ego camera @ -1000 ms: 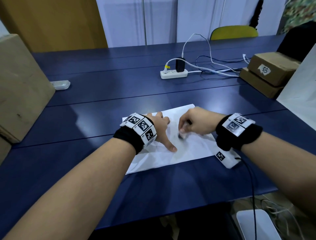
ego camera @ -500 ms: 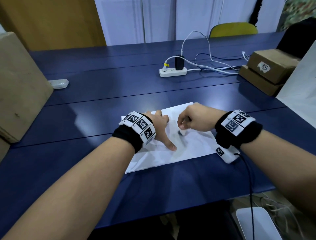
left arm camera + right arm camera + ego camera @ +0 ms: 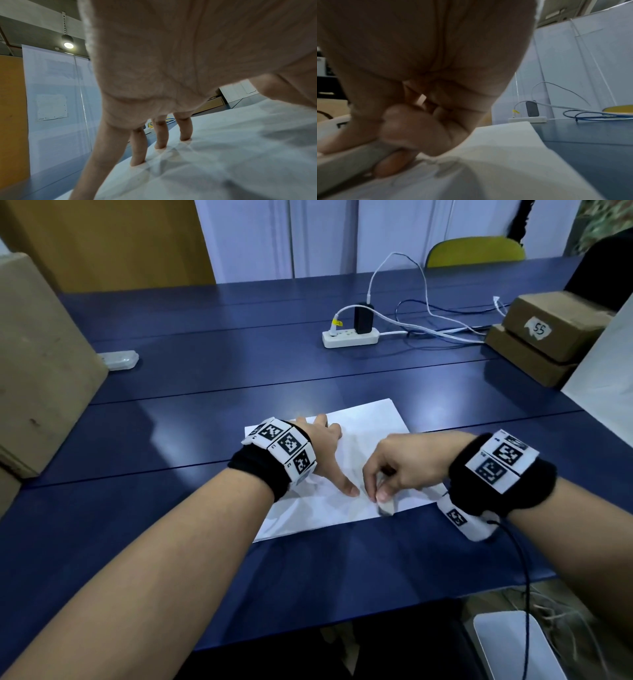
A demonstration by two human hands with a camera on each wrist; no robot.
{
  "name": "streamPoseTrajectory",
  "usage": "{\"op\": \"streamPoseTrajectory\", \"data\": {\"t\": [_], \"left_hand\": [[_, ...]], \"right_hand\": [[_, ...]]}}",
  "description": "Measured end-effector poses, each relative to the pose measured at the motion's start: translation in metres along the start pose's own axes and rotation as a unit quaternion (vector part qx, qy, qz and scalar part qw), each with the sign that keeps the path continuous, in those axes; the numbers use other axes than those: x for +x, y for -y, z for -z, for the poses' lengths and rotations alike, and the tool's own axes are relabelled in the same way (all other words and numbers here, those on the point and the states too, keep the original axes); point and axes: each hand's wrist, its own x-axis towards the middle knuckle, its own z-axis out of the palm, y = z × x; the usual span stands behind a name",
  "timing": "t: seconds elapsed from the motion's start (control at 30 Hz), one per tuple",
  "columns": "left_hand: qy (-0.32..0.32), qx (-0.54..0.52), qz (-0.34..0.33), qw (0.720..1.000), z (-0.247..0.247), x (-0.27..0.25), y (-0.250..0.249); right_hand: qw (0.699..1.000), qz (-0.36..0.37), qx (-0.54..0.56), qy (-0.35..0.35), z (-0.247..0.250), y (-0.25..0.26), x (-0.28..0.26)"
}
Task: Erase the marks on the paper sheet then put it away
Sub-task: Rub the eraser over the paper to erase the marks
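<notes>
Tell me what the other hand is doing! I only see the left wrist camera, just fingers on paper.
Observer: The right hand pinches a white eraser, tip down on the paper.
Child: Where on the paper?
Observer: At its near edge, just right of the left hand's thumb.
Child: Is anything else on the table?
Observer: Yes, a brown box marked 55 sits at the far right of the table.
</notes>
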Motion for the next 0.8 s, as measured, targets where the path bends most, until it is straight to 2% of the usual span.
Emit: {"op": "streamPoseTrajectory", "data": {"t": [0.13, 0.17, 0.2, 0.3, 0.33, 0.43, 0.5, 0.53, 0.63, 0.67, 0.7, 0.8], "left_hand": [[-0.003, 0.008, 0.0, 1.0, 0.0, 0.001, -0.001], [-0.004, 0.009, 0.0, 1.0, -0.001, 0.001, -0.001], [-0.006, 0.009, 0.0, 1.0, -0.001, 0.001, 0.0], [-0.008, 0.004, -0.001, 1.0, -0.001, 0.001, 0.001], [-0.009, 0.004, -0.001, 1.0, -0.001, 0.001, 0.0], [-0.009, 0.009, 0.001, 1.0, -0.001, 0.002, -0.002], [-0.008, 0.004, 0.005, 1.0, -0.002, 0.002, -0.002], [-0.009, 0.002, 0.005, 1.0, -0.002, 0.002, -0.002], [-0.009, 0.001, 0.005, 1.0, -0.003, 0.003, -0.002], [-0.008, 0.001, 0.006, 1.0, -0.003, 0.003, -0.002], [-0.006, 0.001, 0.007, 1.0, -0.002, 0.003, -0.002], [-0.005, 0.003, 0.006, 1.0, 0.0, 0.003, -0.003]], "right_hand": [[0.98, -0.025, -0.066, -0.185, 0.008, -0.01, 0.008], [0.979, -0.03, -0.066, -0.189, 0.009, -0.012, 0.008], [0.985, -0.029, -0.053, -0.16, 0.009, -0.012, 0.006], [0.999, -0.02, -0.017, -0.024, 0.003, -0.004, -0.002], [0.999, -0.02, -0.023, -0.029, 0.003, -0.003, -0.001], [0.98, -0.047, -0.065, -0.181, 0.009, -0.011, 0.012], [0.967, -0.064, -0.073, -0.237, 0.013, -0.014, 0.015], [0.97, -0.06, -0.067, -0.225, 0.014, -0.015, 0.014], [0.996, -0.036, -0.032, -0.075, 0.01, -0.011, 0.005], [0.998, -0.032, -0.031, -0.043, 0.008, -0.01, 0.003], [0.998, -0.032, -0.04, -0.048, 0.007, -0.009, 0.004], [0.978, -0.059, -0.064, -0.188, 0.012, -0.013, 0.014]]}}
